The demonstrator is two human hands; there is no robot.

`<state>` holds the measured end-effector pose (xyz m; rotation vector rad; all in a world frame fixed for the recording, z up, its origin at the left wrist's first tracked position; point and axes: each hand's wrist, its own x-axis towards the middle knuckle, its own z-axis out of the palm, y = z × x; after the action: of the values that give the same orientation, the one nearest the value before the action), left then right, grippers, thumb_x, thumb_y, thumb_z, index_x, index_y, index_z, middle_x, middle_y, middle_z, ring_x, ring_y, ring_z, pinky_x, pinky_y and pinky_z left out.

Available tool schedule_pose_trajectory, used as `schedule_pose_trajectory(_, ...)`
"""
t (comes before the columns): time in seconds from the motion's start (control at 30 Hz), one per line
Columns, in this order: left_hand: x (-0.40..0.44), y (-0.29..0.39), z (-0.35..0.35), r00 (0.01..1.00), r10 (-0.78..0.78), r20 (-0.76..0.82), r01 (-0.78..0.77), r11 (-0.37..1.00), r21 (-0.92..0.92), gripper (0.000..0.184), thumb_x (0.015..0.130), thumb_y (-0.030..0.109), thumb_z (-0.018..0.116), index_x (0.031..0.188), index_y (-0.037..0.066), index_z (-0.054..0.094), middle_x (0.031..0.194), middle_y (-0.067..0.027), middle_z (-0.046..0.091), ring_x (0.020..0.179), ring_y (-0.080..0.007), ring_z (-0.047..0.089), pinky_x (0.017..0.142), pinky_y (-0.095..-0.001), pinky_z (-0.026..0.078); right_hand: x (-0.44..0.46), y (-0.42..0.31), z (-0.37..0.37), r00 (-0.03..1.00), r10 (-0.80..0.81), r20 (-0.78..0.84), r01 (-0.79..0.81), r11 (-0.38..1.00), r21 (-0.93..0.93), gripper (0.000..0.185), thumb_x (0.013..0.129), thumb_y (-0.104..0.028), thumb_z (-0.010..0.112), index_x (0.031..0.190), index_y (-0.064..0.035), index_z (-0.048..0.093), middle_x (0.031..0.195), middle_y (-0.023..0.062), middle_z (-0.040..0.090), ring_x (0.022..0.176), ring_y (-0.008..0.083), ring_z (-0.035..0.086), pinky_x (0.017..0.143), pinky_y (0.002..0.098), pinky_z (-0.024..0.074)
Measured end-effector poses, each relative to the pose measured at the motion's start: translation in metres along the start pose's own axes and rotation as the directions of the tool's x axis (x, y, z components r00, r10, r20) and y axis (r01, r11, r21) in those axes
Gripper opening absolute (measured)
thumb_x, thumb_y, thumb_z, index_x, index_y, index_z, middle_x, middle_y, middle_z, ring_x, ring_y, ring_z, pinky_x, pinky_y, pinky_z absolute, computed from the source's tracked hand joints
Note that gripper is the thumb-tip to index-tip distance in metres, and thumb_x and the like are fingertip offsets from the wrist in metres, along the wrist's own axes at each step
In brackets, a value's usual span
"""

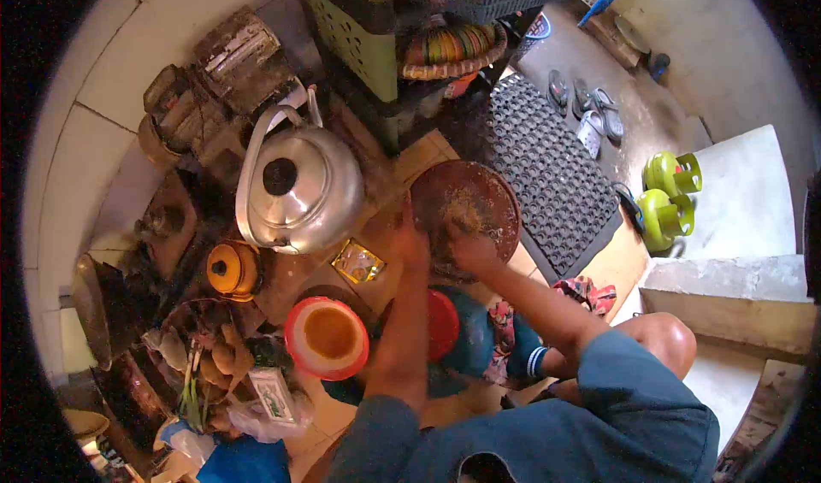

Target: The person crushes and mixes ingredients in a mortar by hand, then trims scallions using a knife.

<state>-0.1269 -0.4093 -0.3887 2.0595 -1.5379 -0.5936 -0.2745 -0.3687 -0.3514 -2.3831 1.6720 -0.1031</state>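
A wide dark brown bowl (500,194) sits on the floor before me, with pale crumbly bits spread over its inside. At its left rim is my left hand (410,237), its fingers closed against the edge. My right hand (473,250) reaches over the near side into the bowl. Motion smears it; the fingers look closed round something brownish that I cannot make out. Left of my left hand lies a small yellow packet (358,262). A red-rimmed bowl (293,346) with brownish contents stands nearer me, and a red container (442,322) is partly behind my left forearm.
A large metal kettle (338,188) and an orange lidded pot (231,271) stand to the left. Vegetables (224,355) and plastic bags lie at lower left. Beyond the bowl are a green crate rack (342,34) and a black mat (547,154). Green gas cylinders (663,218) stand at right.
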Motion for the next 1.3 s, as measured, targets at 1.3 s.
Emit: schedule_pose_trajectory(1.3, -0.278, 0.200, -0.288, 0.997, -0.078, 0.004, -0.001, -0.072, -0.997, 0.046, 0.068, -0.002, 0.058, 0.111, 0.005, 0.042, 0.099, -0.0101, 0.055, 0.085, -0.0228, 0.059, 0.062, -0.0325, 0.053, -0.229, -0.103, -0.408, 0.973, -0.169, -0.155, 0.229, 0.728, 0.646, 0.051, 0.088, -0.038, 0.051, 0.133, -0.0178, 0.037, 0.103, 0.0034, 0.054, 0.071, 0.0087, 0.049, 0.065, 0.0239, 0.0443)
